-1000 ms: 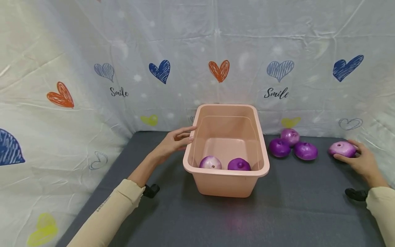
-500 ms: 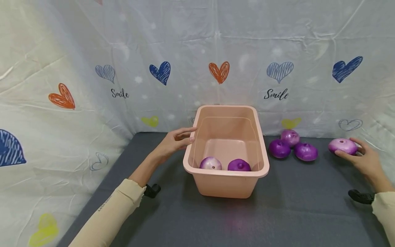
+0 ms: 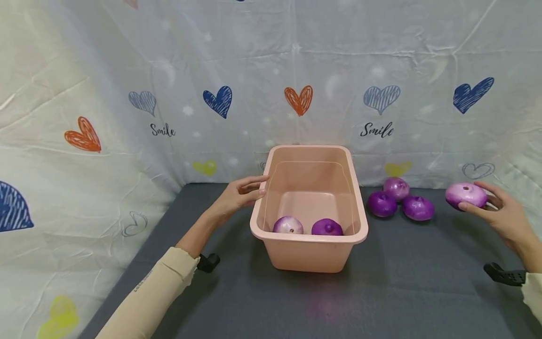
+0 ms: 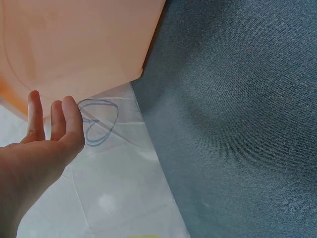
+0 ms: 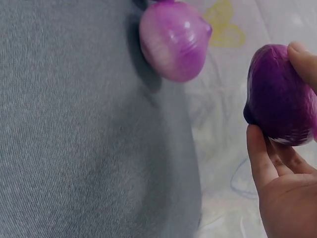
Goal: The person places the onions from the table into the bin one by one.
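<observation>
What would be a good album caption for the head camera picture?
Right hand lifts a purple onion while the left hand steadies a pink tub.

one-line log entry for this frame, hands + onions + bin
left hand: open, touching pink bin | right hand: gripping purple onion, off table | bin: two onions | table: three onions

Bright even light, soft shadows, wide-angle edge bending, blurry wrist close-ups
</observation>
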{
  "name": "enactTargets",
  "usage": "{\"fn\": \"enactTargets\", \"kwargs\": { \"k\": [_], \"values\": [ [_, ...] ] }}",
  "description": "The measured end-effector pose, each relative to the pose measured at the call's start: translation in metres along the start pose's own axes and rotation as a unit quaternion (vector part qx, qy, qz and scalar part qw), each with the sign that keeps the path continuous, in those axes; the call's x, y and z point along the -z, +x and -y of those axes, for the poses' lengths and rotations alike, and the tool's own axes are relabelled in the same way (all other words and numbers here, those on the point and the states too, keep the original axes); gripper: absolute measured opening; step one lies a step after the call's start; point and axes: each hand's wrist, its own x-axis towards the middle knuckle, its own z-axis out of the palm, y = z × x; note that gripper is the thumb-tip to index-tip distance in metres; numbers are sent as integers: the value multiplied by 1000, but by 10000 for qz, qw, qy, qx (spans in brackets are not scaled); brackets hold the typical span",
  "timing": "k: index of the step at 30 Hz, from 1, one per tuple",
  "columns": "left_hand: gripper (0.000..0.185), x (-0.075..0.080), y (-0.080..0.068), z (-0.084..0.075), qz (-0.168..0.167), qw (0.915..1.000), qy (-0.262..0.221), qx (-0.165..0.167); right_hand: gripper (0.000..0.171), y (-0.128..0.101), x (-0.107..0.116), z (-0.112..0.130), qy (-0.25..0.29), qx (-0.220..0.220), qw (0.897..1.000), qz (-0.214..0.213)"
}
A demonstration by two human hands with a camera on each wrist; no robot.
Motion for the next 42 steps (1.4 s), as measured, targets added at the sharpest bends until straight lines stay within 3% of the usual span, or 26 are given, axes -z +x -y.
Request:
{"fn": "enactTargets", "kwargs": {
  "k": [11,25,34,40,42],
  "values": [
    [54,0,1,1,5,9998,-162,90,80,-3,-9,21,-75,95,9995,303],
    [53,-1,0,2,26,9999,-163,24,69,-10,-18,48,627,529,9948,607],
    [52,-1,1,1,30,9999,-122,4,63,-13,-27,59,1690,721,9779,994],
    [52,-2,1,1,-22,9999,-133,25,62,-9,-35,68,2169,777,9657,1198],
    [52,-2,1,1,-24,9999,-131,29,62,-8,-38,71,2132,772,9667,1190]
  ]
}}
